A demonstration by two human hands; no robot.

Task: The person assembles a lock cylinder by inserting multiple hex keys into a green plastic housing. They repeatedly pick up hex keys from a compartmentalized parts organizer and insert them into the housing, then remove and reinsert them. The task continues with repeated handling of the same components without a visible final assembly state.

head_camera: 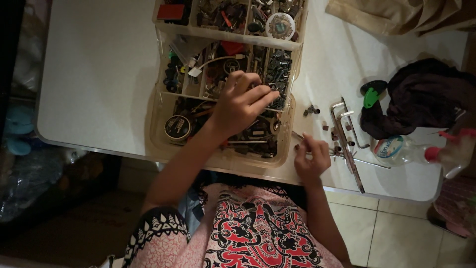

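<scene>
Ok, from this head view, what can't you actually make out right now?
- Left hand: its fingertips and whatever they touch inside the clear organizer box are hidden by the hand itself.
- Right hand: any small part pinched is too small and dim to tell.
- Box compartments: contents are a dark jumble.
- Spray bottle: blurred, cut by the right edge.
</scene>
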